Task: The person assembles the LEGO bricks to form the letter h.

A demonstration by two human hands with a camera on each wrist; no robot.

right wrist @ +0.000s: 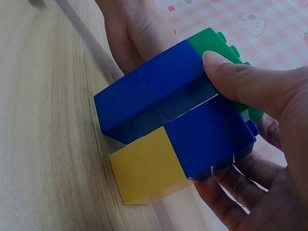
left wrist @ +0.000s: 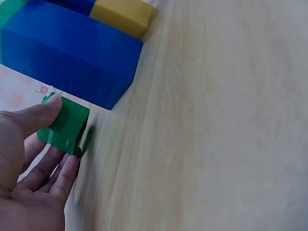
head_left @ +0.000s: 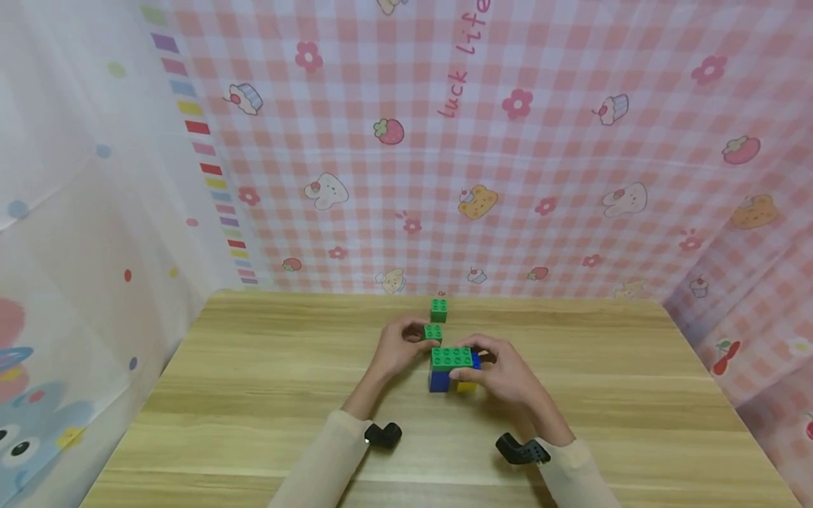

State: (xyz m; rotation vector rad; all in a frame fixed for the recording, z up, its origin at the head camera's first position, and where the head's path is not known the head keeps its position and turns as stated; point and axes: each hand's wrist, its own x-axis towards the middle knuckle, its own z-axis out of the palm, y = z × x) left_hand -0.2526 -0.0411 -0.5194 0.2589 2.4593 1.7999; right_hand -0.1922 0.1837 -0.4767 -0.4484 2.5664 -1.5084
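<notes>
My left hand (head_left: 395,351) pinches a small green building block (left wrist: 70,122), its thumb against one face and the fingers around the far side. In the head view that block (head_left: 432,331) sits just behind a larger block structure. My right hand (head_left: 510,372) grips this structure at its right side, thumb at the front and fingers behind. A long green studded block (head_left: 452,356) tops it. Below are stacked blue blocks (right wrist: 147,89) on one side, and on the other a blue block (right wrist: 209,134) above a yellow block (right wrist: 147,166). A gap separates the two lower columns.
Another small green block (head_left: 439,310) stands farther back, near the table's rear edge. The wooden table (head_left: 267,381) meets a pink checked cloth (head_left: 356,233) behind it. A black wrist camera (head_left: 384,435) sits on the left sleeve, and another (head_left: 522,449) on the right.
</notes>
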